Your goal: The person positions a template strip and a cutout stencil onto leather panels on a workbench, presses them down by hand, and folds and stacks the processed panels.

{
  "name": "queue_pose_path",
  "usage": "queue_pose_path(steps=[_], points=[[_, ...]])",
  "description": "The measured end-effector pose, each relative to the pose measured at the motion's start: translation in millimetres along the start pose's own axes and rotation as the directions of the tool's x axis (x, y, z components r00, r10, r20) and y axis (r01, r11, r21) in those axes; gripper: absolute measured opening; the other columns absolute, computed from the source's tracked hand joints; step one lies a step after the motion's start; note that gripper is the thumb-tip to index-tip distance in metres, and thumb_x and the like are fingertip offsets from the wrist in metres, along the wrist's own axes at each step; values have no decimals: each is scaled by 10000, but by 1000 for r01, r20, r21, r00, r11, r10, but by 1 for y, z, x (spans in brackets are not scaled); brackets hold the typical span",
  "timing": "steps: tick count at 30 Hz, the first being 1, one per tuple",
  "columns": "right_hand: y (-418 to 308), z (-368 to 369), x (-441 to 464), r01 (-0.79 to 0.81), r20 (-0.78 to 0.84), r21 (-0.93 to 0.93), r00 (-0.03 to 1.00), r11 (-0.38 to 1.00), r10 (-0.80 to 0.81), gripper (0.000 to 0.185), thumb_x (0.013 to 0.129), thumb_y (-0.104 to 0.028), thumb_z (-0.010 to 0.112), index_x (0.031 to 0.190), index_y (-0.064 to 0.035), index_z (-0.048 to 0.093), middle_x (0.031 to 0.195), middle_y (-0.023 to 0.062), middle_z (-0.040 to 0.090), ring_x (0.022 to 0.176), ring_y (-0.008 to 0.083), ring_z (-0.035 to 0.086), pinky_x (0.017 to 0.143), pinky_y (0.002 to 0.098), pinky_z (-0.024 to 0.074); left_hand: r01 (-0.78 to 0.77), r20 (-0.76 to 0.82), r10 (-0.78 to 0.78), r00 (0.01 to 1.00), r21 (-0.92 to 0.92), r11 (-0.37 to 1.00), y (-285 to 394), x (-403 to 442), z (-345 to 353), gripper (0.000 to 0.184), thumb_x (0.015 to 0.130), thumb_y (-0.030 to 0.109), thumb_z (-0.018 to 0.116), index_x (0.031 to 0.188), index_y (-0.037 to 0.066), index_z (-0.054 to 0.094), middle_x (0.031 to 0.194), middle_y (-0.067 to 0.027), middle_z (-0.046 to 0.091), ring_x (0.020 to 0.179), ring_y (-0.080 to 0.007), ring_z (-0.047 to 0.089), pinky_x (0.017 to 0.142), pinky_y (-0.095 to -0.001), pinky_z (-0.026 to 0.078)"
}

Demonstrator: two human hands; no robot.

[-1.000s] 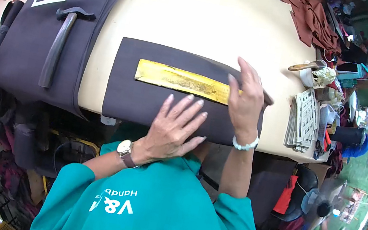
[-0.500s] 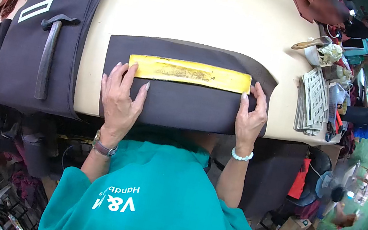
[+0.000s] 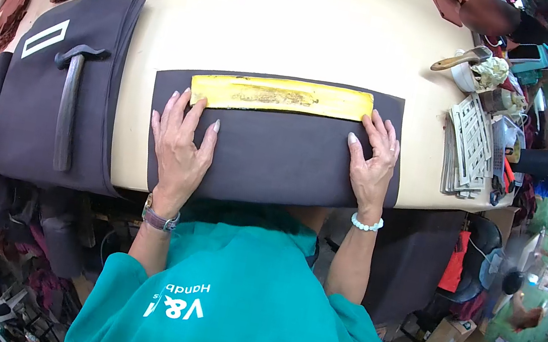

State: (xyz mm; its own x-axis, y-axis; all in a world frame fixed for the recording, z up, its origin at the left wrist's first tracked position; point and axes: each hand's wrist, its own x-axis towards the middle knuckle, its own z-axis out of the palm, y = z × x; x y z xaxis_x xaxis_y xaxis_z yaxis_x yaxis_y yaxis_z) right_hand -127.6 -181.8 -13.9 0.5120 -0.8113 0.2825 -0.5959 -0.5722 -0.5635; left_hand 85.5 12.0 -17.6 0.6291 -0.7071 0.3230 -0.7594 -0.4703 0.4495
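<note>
Over the table, the person in teal has both hands out on a black sheet, where a yellow strip lies flat along the far edge, its face smudged dark in the middle. The left hand is open, fingers loosely spread, fingertips at the strip's left end and thumb on the sheet, gripping nothing as far as I see. The right hand is likewise open, a fingertip at the strip's near right corner, thumb apart from its other fingers, holding nothing I can make out. Well to the left, a hammer lies on a black stack, beside a white frame. To the right are pale cut-out cards and, beyond them, a bowl with a brush at its rim.
</note>
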Motion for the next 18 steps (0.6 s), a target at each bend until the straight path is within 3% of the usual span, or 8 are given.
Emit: queue_pose_path(steps=[12, 18], points=[[-2, 0, 0, 0, 51, -82, 999, 997, 4, 439, 793, -268, 647, 1203, -125, 589, 1338, 60, 491, 1288, 353, 341, 1078, 536, 169, 43, 21, -43, 999, 4, 999, 3, 2, -3, 429, 829, 194, 632, 1219, 41, 541, 1298, -173, 477, 1267, -353, 371, 1061, -501, 228], [-3, 0, 0, -2, 57, -100, 998, 995, 8, 455, 793, -279, 647, 1217, -131, 579, 1342, 65, 487, 1295, 356, 332, 1076, 544, 162, 26, 3, -26, 1000, -11, 1000, 0, 1, -1, 442, 809, 196, 645, 1210, 42, 544, 1290, -175, 468, 1262, -359, 369, 1041, -542, 233]])
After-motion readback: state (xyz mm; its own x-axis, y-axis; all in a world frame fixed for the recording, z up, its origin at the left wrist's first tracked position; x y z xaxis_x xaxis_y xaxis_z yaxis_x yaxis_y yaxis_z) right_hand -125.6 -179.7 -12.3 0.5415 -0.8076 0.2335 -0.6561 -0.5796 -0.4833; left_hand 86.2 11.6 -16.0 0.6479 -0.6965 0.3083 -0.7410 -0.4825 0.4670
